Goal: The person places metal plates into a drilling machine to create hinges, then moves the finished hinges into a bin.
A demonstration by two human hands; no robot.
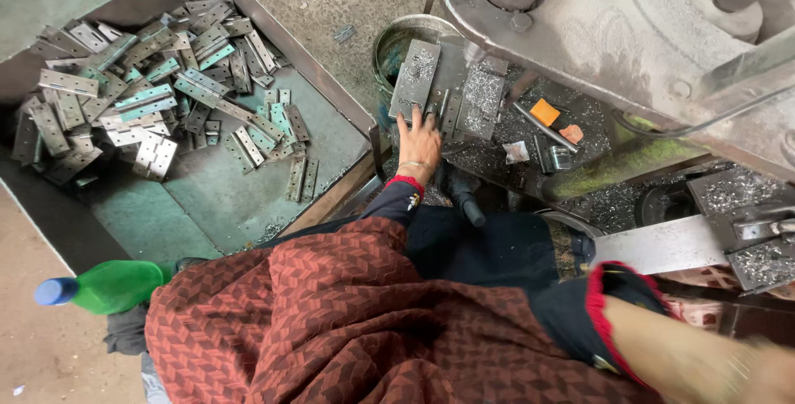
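My left hand [419, 141] reaches forward to the machine's work table, its fingertips on the lower end of a grey metal hinge plate [416, 77] that lies on a jig [464, 89] covered in metal shavings. Above the jig hangs the heavy grey body of the machine [596, 23]. My right hand [766, 375] is a blur at the bottom right corner, below a long red-cuffed sleeve [609, 309]; what it holds does not show. A red patterned shawl [331, 321] covers my lap.
A large metal tray [207, 197] on the left holds a heap of several grey and teal hinges [149, 81]. A green bottle with a blue cap [103, 286] lies on the floor. A round bucket [397, 40], an orange block [544, 112] and a flat steel bar [662, 245] stand near the machine.
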